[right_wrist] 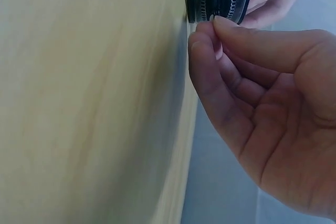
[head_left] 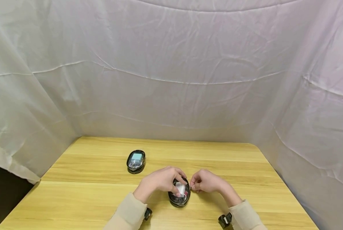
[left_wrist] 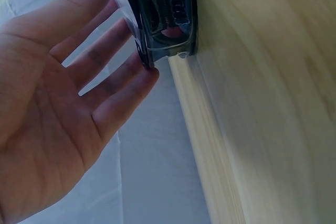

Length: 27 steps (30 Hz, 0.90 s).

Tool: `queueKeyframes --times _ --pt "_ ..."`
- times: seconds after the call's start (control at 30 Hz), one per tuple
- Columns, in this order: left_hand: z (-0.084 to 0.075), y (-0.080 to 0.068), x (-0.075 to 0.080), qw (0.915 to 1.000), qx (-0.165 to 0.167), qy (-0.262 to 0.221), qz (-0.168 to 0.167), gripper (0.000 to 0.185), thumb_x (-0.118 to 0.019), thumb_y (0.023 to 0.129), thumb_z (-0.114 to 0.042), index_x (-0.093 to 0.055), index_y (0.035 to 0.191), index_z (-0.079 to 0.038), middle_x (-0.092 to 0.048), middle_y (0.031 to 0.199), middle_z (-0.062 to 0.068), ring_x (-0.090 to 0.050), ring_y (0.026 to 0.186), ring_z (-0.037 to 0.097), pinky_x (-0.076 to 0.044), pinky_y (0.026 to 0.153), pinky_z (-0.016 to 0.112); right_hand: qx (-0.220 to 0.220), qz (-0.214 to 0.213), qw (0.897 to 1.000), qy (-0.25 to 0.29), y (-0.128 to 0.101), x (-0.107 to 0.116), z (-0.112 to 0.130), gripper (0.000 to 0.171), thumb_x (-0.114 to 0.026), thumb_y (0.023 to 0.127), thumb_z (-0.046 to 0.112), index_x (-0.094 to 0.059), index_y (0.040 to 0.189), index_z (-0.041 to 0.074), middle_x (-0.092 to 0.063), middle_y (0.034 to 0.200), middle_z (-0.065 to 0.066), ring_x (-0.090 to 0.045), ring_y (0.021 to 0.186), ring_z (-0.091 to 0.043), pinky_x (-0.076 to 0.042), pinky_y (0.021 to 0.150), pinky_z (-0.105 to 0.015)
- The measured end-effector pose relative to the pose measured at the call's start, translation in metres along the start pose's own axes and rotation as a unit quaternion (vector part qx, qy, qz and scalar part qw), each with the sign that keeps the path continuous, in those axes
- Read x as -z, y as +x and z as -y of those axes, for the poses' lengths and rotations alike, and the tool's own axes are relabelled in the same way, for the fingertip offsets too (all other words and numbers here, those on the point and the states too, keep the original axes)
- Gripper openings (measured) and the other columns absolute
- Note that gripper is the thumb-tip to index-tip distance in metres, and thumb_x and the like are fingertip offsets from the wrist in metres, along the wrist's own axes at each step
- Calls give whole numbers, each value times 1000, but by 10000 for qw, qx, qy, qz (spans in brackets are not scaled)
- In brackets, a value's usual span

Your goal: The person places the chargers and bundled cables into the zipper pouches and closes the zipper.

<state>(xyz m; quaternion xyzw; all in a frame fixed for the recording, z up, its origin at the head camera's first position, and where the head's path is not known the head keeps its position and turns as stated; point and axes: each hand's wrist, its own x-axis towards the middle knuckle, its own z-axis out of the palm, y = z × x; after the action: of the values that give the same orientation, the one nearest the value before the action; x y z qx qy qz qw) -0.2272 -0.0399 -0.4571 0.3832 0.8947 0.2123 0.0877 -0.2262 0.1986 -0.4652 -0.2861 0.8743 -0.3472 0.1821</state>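
Near case (head_left: 179, 193) between hands; second case (head_left: 136, 161) behind-left.

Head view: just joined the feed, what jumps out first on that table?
Two hands meet over a small black oval zip case with a clear lid at the near middle of the pale wooden table. The left hand rests its fingers on the lid, while the right hand pinches at the case's right edge, seemingly at the zip. A second, matching case with something pale blue-green inside sits alone farther back on the left.

The left hand (head_left: 160, 180) covers part of the near case (head_left: 179, 195), contents unclear
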Motion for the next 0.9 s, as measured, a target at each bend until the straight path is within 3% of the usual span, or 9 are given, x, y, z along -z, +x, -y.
queueKeyframes --times 0.47,0.9 --pt "0 0 0 10000 -1 2 14 41 -94 75 -26 -82 115 -20 -66 135 -11 -60 126 11 -48 108 26 -102 67 9999 70 -1 1 0 12 -70 94 -4 -71 84 2 -69 76 -6 -65 68 -18 -60 61 -33" --pt "-2 -5 7 9995 162 216 -140 40 -91 78 -32 -81 116 -21 -68 131 -5 -63 120 16 -51 106 34 -216 -604 9979 4 5 -6 -2 8 -72 94 0 -72 86 2 -68 74 -5 -63 66 -17 -55 57 -25"
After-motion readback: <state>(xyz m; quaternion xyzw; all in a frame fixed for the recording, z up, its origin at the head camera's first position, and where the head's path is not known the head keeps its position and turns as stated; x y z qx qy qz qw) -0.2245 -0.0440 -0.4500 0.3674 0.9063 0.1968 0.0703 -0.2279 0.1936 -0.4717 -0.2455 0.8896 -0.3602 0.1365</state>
